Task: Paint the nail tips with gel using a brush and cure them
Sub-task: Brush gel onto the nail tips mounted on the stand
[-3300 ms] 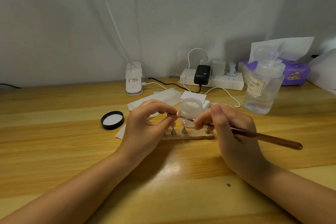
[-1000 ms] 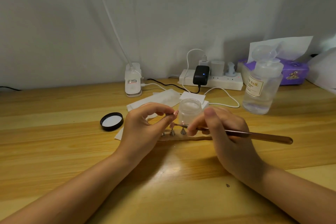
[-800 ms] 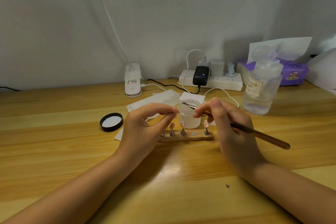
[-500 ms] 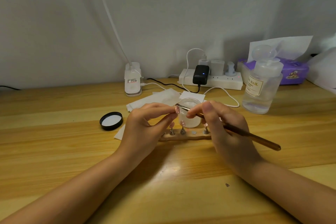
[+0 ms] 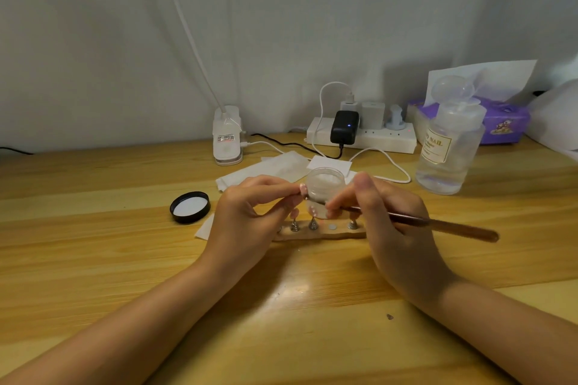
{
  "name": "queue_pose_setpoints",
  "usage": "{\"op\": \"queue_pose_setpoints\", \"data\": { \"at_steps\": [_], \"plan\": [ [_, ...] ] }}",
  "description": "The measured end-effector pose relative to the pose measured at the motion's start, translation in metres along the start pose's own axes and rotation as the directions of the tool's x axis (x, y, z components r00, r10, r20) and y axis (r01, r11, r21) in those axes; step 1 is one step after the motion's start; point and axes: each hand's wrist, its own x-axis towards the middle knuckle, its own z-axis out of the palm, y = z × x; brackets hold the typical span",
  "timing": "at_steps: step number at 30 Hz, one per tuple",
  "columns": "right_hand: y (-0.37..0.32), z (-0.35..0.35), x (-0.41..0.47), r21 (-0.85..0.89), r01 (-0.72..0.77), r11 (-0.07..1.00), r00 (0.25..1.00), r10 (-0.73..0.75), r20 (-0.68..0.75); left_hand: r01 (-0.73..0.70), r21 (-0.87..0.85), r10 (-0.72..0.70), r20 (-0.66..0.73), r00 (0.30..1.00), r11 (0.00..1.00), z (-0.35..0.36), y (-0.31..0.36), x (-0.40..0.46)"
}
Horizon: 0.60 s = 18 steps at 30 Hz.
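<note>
left hand [image 5: 250, 222] pinches a nail tip [image 5: 302, 190] on its stand | right hand [image 5: 391, 228] grips the brush [image 5: 438, 225], bristles at that tip | gel jar [image 5: 325, 186] open just behind, mid-desk [image 5: 93, 259] | wooden holder [image 5: 312, 234] under the hands | black lid [image 5: 190, 207] left of them

Left hand [image 5: 247, 219] pinches something tiny (perhaps a nail tip); right hand [image 5: 391, 228] curled, holding a brush.
</note>
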Motion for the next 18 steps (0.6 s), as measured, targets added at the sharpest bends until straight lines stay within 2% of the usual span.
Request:
{"op": "queue_pose_setpoints", "data": {
  "at_steps": [4,8,13,18],
  "plan": [
    [-0.0025,-0.002,0.0008,-0.006,0.024,1.0,0.999,-0.025,-0.047,0.033,-0.007,-0.033,0.018,0.999,0.999,-0.0007,0.0021,-0.0002],
    [-0.0021,0.0001,0.0037,-0.082,0.018,0.997,1.0,-0.017,0.012,0.031,-0.013,-0.031,0.032,0.999,0.999,-0.0013,0.0044,-0.0006],
    [-0.0005,-0.0025,0.0,0.057,-0.008,0.998,0.998,0.012,-0.069,0.035,-0.012,-0.035,0.021,0.999,0.999,-0.0009,0.0061,-0.0005],
    [-0.0012,-0.0003,0.0034,-0.068,0.046,0.997,0.999,-0.045,0.009,0.044,-0.016,-0.043,0.028,0.999,0.999,-0.0009,0.0063,-0.001]
  ]
}}
